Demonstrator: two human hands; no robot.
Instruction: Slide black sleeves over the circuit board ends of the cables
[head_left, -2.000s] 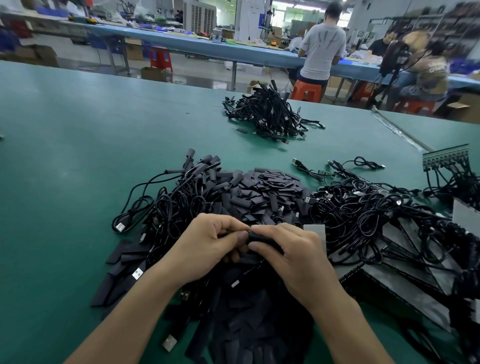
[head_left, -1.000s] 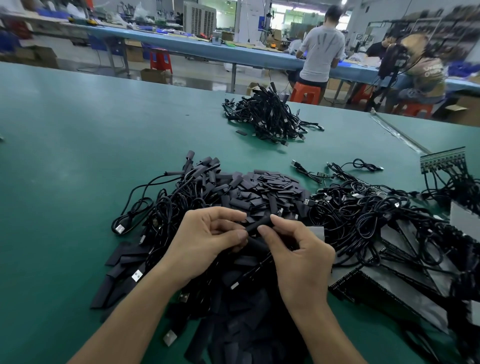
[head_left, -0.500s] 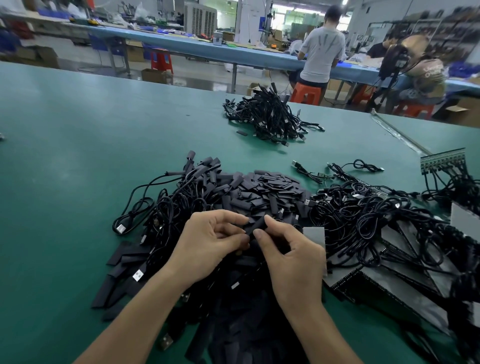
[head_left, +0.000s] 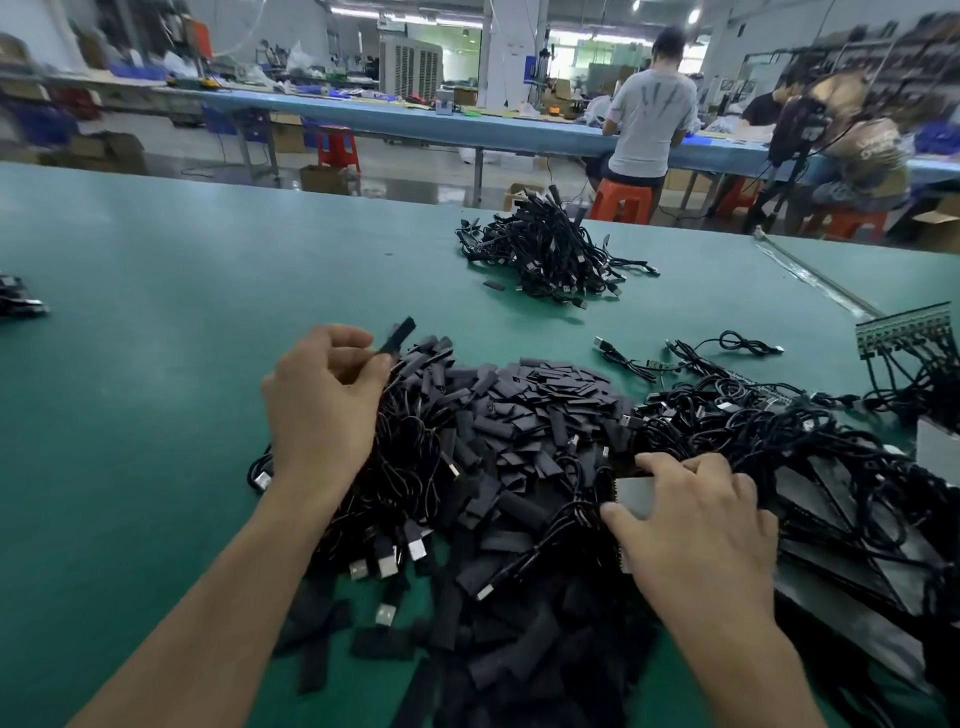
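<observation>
1. Black sleeve (head_left: 399, 334): one flat, matte piece stuck up and away from the fingertips of the left hand (head_left: 322, 400). It was pinched at its lower end between thumb and curled fingers, above the left edge of the heaps. Whether a circuit board already sat inside it could not be told.
2. Handling, as a judgement: the sleeve looked light, thin and soft-walled, likely to flatten and close its mouth if squeezed across the faces. A hold on the narrow edges near the open end would keep it gaping. The matte skin looked grippy rather than slick.
3. The heap of loose sleeves (head_left: 540, 395) lay just right of that hand, many overlapping. Picking one cleanly would probably mean lifting from the top rather than digging.
4. The right hand (head_left: 696, 525) rested lower right on a grey circuit-board panel (head_left: 632, 497). Its thumb was on the near edge and its forefinger bent over the far edge, gripping it.
5. That board looked stiff and thin, with fine parts that could snag or crack. The bare edges seemed the safer hold, fed straight into the sleeve.
6. Tangled black cables (head_left: 753, 431) surrounded the panel, limp and prone to dragging their neighbours. Silver USB plugs (head_left: 387, 564) showed near the left forearm.
7. All of it lay on the green table (head_left: 156, 312). A separate cable pile (head_left: 550, 254) sat well apart toward the far edge, and a green board strip (head_left: 901, 327) lay at the right.
</observation>
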